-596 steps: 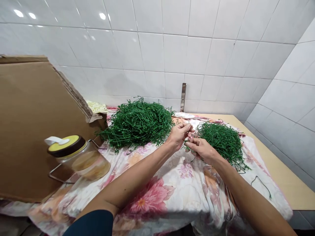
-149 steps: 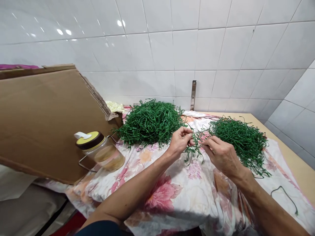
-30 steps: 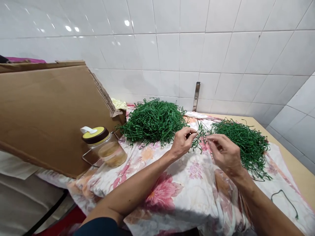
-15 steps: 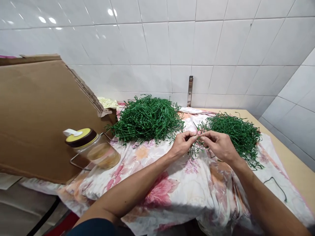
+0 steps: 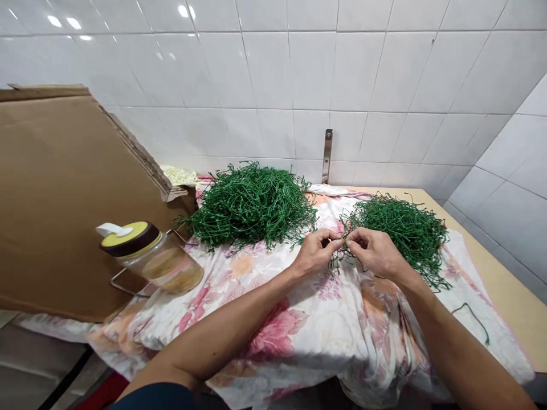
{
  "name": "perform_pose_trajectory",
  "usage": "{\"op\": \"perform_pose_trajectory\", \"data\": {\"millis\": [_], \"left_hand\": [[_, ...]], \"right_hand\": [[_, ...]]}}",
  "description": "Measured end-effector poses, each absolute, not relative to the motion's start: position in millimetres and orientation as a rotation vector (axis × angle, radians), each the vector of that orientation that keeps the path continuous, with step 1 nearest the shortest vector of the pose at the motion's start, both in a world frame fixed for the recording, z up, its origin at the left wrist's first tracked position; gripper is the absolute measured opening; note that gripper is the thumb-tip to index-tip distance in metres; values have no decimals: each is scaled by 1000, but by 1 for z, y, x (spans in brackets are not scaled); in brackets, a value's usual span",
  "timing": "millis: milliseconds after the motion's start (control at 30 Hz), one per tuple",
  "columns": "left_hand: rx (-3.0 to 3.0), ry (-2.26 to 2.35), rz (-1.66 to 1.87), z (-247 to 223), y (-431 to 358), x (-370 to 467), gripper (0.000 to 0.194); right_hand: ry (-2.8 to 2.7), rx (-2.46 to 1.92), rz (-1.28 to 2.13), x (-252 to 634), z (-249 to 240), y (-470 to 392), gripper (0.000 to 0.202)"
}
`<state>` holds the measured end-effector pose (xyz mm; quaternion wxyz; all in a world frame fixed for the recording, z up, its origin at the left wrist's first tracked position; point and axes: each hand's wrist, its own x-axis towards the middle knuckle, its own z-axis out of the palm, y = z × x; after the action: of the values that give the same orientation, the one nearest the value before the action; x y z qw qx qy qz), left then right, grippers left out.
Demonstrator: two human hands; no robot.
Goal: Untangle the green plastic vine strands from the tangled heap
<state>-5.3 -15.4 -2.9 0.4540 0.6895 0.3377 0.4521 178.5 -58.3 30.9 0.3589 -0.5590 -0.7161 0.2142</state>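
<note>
My left hand (image 5: pixel 318 250) and my right hand (image 5: pixel 374 249) meet fingertip to fingertip over the cloth, each in a closed pinch. Between them are thin green plastic-looking stems (image 5: pixel 337 263), partly hidden by the fingers. To the right, just behind my right hand, lies a heap of green stems (image 5: pixel 401 228) with small knobs at their ends. A bigger heap of the same green stems (image 5: pixel 254 205) sits behind and left of my left hand. One loose stem (image 5: pixel 474 316) lies on the cloth beside my right forearm.
A floral cloth (image 5: pixel 277 324) covers most of the wooden table (image 5: pixel 508 296). At left stand a jar of liquid with a yellow lid (image 5: pixel 154 256) and a large cardboard box (image 5: pixel 72 210). Pale yellowish pieces (image 5: pixel 179 175) lie behind the box. A tiled wall (image 5: pixel 269 74) closes the back.
The view has shifted slightly, so the whole scene sits a little further left. Both hands keep their pinch at the same spot, with small finger movements.
</note>
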Motion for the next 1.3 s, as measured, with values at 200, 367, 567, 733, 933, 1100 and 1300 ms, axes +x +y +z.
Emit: {"op": "perform_pose_trajectory", "data": {"millis": [200,367,567,733,933,1100,1300], "left_hand": [[1962,938,1156,4,-20,-11,15],[1963,927,1151,4,-19,-12,18],[1943,954,1156,0,-15,-11,21],[1978,984,1171,1,-17,-10,16],[2042,979,1174,0,-17,-10,11],[2081,988,1126,-3,-17,-10,10],[1938,1044,1116,-1,-23,-6,16]], "right_hand": [[-1915,-1329,461,173,27,-60,6],[-1855,-1329,528,173,28,-59,9],[-1756,-1353,702,176,25,-54,17],[-1826,-1433,668,176,31,-57,19],[-1844,-1460,610,177,30,-57,17],[-1874,-1535,453,172,25,-56,15],[-1764,-1640,71,177,17,-51,11]]}}
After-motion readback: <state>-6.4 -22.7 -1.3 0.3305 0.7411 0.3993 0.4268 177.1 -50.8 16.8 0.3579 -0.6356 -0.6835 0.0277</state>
